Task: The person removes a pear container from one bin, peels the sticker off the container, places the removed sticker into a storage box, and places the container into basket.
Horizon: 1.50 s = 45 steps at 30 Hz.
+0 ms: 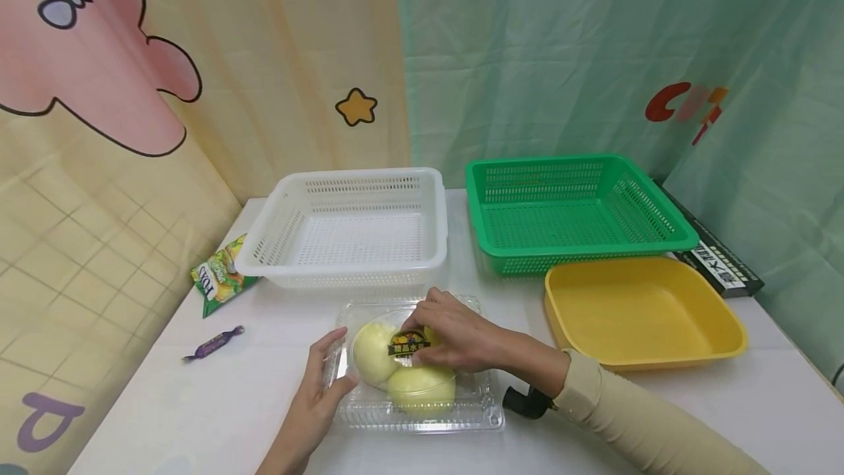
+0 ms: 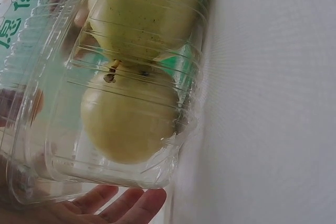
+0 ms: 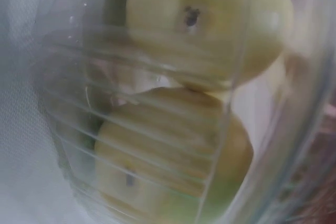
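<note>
A clear plastic fruit box (image 1: 461,420) stands on the white table, its lid over several pale yellow-green pears (image 1: 422,389). My left hand (image 1: 316,394) rests against the box's left side, thumb near the lid's edge and fingers fairly straight. In the left wrist view, those fingers (image 2: 131,205) lie beside the box's end. Above the lid, my right hand (image 1: 455,332) has curled fingers and pinches the edge of a black fruit-picture sticker (image 1: 404,344). How much of the sticker touches the lid is hard to tell. The right wrist view shows blurred pears (image 3: 210,30) through the plastic.
Behind the box stand a white basket (image 1: 343,271) and a green basket (image 1: 587,249). A yellow tray (image 1: 646,314) is at right, near a black box (image 1: 719,262). A green snack bag (image 1: 220,277) and a purple wrapped candy (image 1: 213,344) lie at left.
</note>
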Tool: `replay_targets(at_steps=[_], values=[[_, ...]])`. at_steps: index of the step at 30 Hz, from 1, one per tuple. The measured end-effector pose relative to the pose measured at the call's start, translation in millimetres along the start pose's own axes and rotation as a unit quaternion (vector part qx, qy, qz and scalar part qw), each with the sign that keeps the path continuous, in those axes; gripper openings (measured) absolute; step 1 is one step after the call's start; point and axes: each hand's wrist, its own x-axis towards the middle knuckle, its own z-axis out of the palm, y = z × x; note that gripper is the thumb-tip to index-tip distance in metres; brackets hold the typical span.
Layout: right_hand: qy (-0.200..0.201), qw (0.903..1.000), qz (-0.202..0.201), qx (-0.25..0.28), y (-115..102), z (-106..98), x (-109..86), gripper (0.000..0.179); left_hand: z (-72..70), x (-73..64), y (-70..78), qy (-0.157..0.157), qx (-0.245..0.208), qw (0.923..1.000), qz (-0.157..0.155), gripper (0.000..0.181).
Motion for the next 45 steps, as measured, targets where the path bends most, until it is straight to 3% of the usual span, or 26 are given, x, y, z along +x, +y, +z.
replay_targets(at_steps=[15,34,45], values=[[0.019,0.9996,0.001,0.019,0,0,-1.9,0.014,0.1,-1.5,-0.2,0.005,-0.009,0.9999,0.007,0.062],[0.053,0.9952,0.020,0.080,5,-12,-9.4,0.011,0.6,-1.8,-0.7,0.005,0.009,0.9999,-0.006,0.062],[0.096,0.9880,0.060,0.105,15,-30,-24.9,0.009,-0.1,-1.0,-0.5,0.008,0.016,0.9998,-0.007,0.061]])
